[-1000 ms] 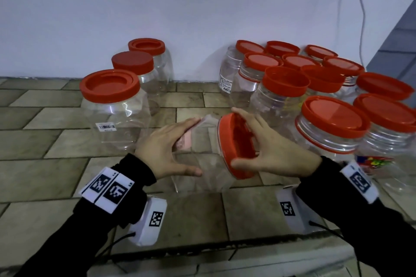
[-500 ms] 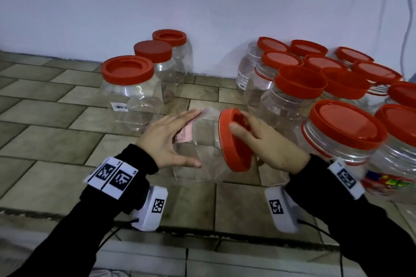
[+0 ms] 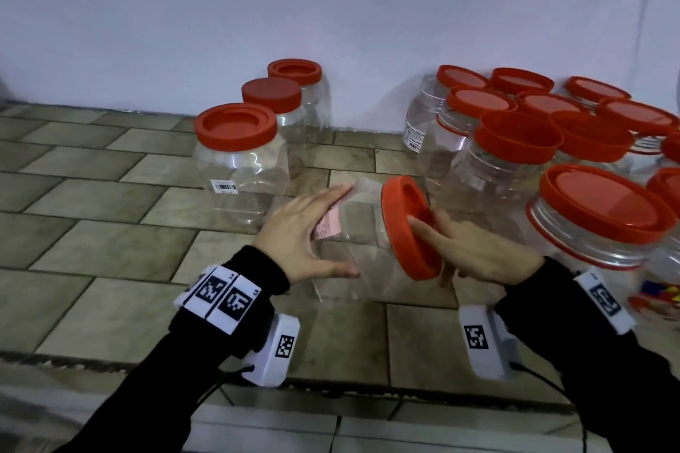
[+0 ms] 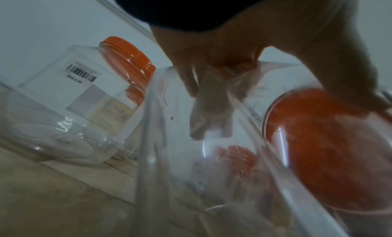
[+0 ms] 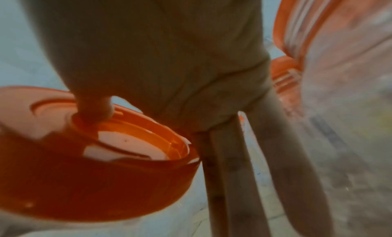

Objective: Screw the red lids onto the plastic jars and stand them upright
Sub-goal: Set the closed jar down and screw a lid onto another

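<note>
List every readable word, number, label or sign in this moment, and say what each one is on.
"RM 1.90" (last digits unsure): white barcode sticker on the clear plastic jar standing at left.
Pink label on the clear jar lying between the hands: blurred, unreadable.
White label on a back jar: too small.
Wrist markers: coded squares, no words.

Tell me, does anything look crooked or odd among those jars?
Yes. The jar held by both hands lies sideways, its lid facing right. The lidded jars at right lean instead of standing straight like the three at left.
</note>
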Demonstrator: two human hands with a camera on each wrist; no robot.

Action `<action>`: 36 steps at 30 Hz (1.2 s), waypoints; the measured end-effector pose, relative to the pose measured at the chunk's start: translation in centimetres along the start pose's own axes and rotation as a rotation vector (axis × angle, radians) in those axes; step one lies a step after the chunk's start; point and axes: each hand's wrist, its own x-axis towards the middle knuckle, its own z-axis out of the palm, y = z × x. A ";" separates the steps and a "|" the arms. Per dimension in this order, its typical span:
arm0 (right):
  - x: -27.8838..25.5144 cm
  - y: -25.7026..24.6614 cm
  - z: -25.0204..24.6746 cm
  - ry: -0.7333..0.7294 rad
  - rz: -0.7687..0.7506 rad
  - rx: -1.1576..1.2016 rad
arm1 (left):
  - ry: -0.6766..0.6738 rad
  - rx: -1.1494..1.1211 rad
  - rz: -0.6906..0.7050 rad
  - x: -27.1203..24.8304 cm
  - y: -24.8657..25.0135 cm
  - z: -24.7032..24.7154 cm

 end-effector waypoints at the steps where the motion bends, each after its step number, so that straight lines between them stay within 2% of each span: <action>1: -0.1 0.3 0.0 -0.008 0.007 0.040 | 0.000 -0.004 0.006 0.1 -0.2 -0.1; 3: -0.3 0.6 -0.5 0.036 -0.071 0.094 | -0.020 -0.013 0.024 0.2 -0.7 -0.4; 6: -0.8 0.5 -1.3 -0.010 -0.299 0.108 | -0.078 -0.005 0.086 0.4 -0.9 -0.6; 9: -1.1 0.1 -1.2 0.024 -0.373 0.101 | -0.103 -0.020 0.122 0.7 -0.9 -0.7; 11: -1.3 -0.3 -0.9 0.056 -0.367 0.080 | -0.122 -0.040 0.130 0.8 -1.0 -0.9; 14: -1.9 -0.7 -0.3 0.000 -0.330 0.030 | -0.140 -0.039 0.132 0.6 -0.9 -1.1; 16: -2.0 -1.0 0.0 0.057 -0.297 -0.008 | -0.130 -0.031 0.123 0.6 -0.8 -1.1; 19: -1.9 -2.1 0.4 0.195 -0.134 -0.071 | -0.140 0.018 0.141 0.7 -0.4 -0.8; 22: -1.6 -1.7 0.3 0.187 -0.013 -0.094 | -0.134 0.097 0.214 0.7 0.0 0.0; 26: -2.0 -0.1 -0.2 0.059 -0.116 0.023 | -0.069 0.069 0.116 0.5 -0.3 0.0; 31: -2.0 0.0 1.6 0.221 -0.225 0.063 | -0.013 -0.023 0.079 -0.4 -0.5 -0.2; 36: -1.2 -1.7 2.9 0.323 -0.191 0.198 | 0.083 -0.082 0.017 -1.6 -0.9 -0.4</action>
